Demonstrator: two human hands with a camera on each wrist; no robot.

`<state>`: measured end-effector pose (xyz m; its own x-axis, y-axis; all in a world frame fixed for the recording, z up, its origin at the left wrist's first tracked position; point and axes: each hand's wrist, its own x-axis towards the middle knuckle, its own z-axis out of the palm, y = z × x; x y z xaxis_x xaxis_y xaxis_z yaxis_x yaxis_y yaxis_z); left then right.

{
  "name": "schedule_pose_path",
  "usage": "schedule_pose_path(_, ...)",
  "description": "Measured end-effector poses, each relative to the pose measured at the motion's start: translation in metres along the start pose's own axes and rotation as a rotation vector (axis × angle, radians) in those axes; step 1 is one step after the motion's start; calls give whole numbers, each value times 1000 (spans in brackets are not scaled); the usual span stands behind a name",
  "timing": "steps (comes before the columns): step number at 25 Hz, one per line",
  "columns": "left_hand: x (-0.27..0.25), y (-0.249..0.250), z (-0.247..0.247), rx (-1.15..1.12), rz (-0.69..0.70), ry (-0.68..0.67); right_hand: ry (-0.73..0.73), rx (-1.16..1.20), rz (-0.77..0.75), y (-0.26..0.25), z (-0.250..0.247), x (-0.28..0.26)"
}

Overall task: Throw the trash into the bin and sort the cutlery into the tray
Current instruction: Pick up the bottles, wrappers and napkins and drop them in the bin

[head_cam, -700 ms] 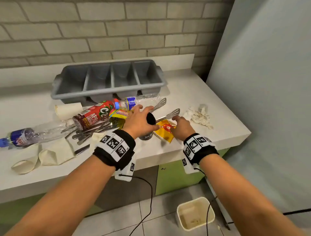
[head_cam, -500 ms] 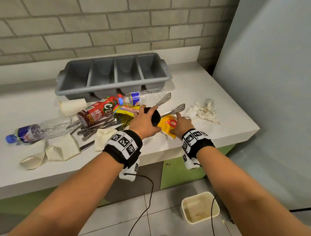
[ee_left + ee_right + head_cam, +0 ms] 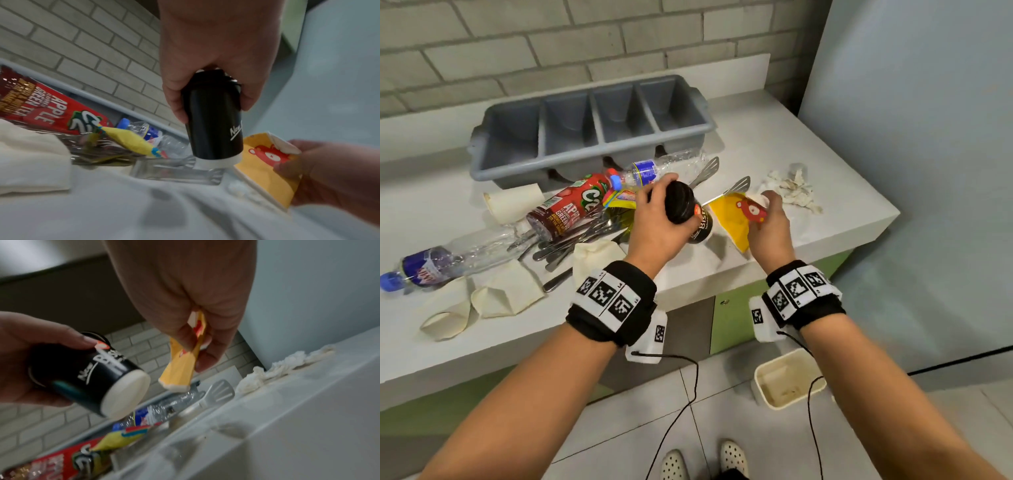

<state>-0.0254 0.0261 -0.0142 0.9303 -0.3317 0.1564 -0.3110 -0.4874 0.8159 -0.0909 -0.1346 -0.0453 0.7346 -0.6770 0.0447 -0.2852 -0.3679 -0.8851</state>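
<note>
My left hand (image 3: pixel 664 219) grips a black lidded paper cup (image 3: pixel 688 212) by its top and holds it tilted above the counter; the cup (image 3: pixel 213 123) shows a white base. My right hand (image 3: pixel 770 226) pinches a flattened yellow cup with a red bear (image 3: pixel 732 216), lifted off the counter (image 3: pixel 183 368). A grey four-compartment cutlery tray (image 3: pixel 589 157) stands at the back, its visible compartments bare. Forks and spoons (image 3: pixel 571 240) lie heaped under the trash; two slotted utensils (image 3: pixel 736 188) stick out to the right. A cream bin (image 3: pixel 787 380) stands on the floor below my right wrist.
On the counter (image 3: pixel 825 219) lie a red apple tea bottle (image 3: pixel 565 209), two clear water bottles (image 3: pixel 445 260), a yellow wrapper (image 3: pixel 619 202), several crushed white paper cups (image 3: pixel 506 294) and crumpled tissue (image 3: pixel 794 192). A grey-blue wall stands at the right. Cables hang from both wrists.
Both hands have lifted off the counter: the left has raised and tilted the black cup, the right has picked up the yellow bear cup.
</note>
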Motion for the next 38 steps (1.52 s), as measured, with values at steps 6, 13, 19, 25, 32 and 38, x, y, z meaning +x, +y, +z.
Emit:
schedule_pose_path(6,-72,15,27,-444,84,-126,460,281,-5,81,-65,-92)
schedule_pose_path(13,-166,-52,146,-166,-184,-514,460,198,451,257,-102,-152)
schedule_pose_path(19,-176,-128,265,-67,-425,-691,415,165,792,400,-70,-156)
schedule_pose_path(25,-170,-224,401,179,-364,-880,371,34,967,521,-6,-117)
schedule_pose_path(32,-169,-324,535,429,-206,-1066,205,-87,986,646,46,-76)
schedule_pose_path(38,-164,-336,552,590,-226,-1265,-106,-248,1003,662,45,-92)
